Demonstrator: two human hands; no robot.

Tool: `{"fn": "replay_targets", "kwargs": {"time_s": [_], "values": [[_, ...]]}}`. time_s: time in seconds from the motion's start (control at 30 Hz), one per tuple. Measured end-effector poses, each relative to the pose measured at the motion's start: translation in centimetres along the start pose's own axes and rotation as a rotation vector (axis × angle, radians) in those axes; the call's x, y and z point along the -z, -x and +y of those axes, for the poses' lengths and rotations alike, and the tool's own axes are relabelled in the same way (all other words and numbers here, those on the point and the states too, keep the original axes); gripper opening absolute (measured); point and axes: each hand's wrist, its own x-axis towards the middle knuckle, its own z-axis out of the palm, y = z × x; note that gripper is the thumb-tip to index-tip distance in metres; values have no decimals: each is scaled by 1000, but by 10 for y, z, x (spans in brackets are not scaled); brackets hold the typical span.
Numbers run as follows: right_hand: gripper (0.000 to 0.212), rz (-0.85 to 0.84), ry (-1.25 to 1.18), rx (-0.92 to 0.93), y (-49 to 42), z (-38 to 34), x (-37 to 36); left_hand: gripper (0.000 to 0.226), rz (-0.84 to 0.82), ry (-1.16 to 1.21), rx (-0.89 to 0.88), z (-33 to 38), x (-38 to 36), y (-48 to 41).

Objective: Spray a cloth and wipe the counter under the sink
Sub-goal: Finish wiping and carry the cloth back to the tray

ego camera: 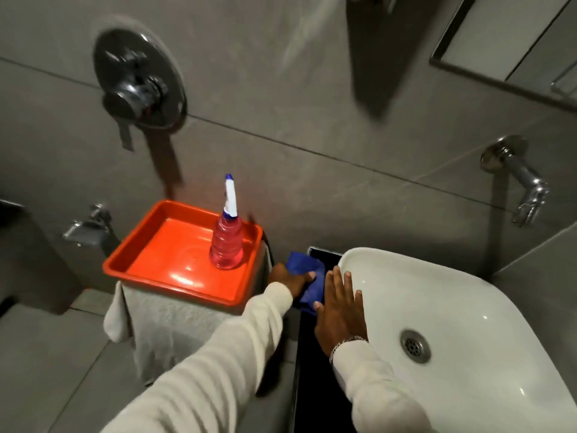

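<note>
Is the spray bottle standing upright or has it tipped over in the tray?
Upright. The spray bottle stands on its base in the red tray, nozzle pointing up, with neither hand touching it.

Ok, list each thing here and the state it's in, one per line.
spray bottle: upright in the tray, untouched
red tray: on a towel-draped stand, holding only the bottle
blue cloth: gripped in the left hand, at the dark counter's edge
right hand: flat, fingers spread, beside the sink rim
sink: nothing in it
wall tap: no water running
</note>
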Motion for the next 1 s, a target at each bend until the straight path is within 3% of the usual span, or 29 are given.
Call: {"fn": "replay_targets", "kwargs": {"time_s": [0.1,0.17,0.23,0.37,0.5,0.7,0.77,0.87,0.93,1.0], "values": [[75,181,-226,-69,6,-25,6,55,9,279,-111,-13,39,31],[52,337,-516,-105,13,-52,10,62,-30,436,-128,-19,66,42],[27,264,-761,-164,20,-86,20,58,-71,540,-122,-24,91,45],[31,119,-1066,-240,4,-152,0,30,-20,558,-22,-21,165,34],[33,106,-1017,-243,-32,-211,-41,5,140,371,-3,-34,239,-19],[21,66,-979,-385,-88,-275,-86,30,231,-49,-85,-58,285,-100],[22,32,-905,-397,-103,-282,-103,39,186,-198,-80,-57,289,-118],[24,-23,-833,-412,-111,-286,-120,48,-22,-485,-28,-50,288,-122],[22,-40,-804,-359,-107,-290,-117,55,-85,-584,10,-39,293,-115],[32,-49,-718,-239,-102,-293,-109,59,-104,-610,-23,-28,296,-109]]}}
